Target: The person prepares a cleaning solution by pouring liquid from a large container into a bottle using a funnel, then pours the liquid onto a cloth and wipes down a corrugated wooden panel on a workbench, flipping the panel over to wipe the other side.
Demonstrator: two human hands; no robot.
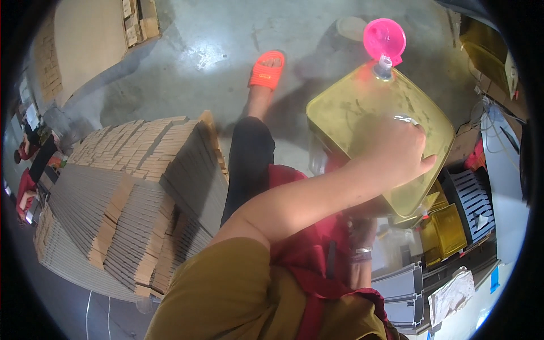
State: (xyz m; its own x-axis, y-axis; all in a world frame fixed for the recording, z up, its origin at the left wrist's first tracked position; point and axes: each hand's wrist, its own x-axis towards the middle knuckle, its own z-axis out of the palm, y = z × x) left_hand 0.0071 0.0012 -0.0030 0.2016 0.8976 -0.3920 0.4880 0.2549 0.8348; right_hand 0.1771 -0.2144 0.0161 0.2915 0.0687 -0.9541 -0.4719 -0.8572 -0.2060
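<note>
My left hand (399, 150) is closed round the handle (406, 119) on top of a big yellow metal can (428, 122). Motion smears part of that hand, though its thumb shows sticking out to the side. At the can's far corner is a short clear spout (383, 69). A round, bright pink, funnel-like piece (385, 38) meets this spout; whether it is fixed there, I cannot tell. Below the can's near edge is my right hand (362, 231), with bands round its wrist. The can hides its fingers, so its grip does not show.
Tall stacks of flat cardboard (130, 198) stand on the left. More cardboard (93, 45) lies at the far left. Yellow containers (445, 232), a dark slotted crate (473, 201) and a crumpled white sheet (451, 293) are on the right. Another person (31, 181) is at the left rim.
</note>
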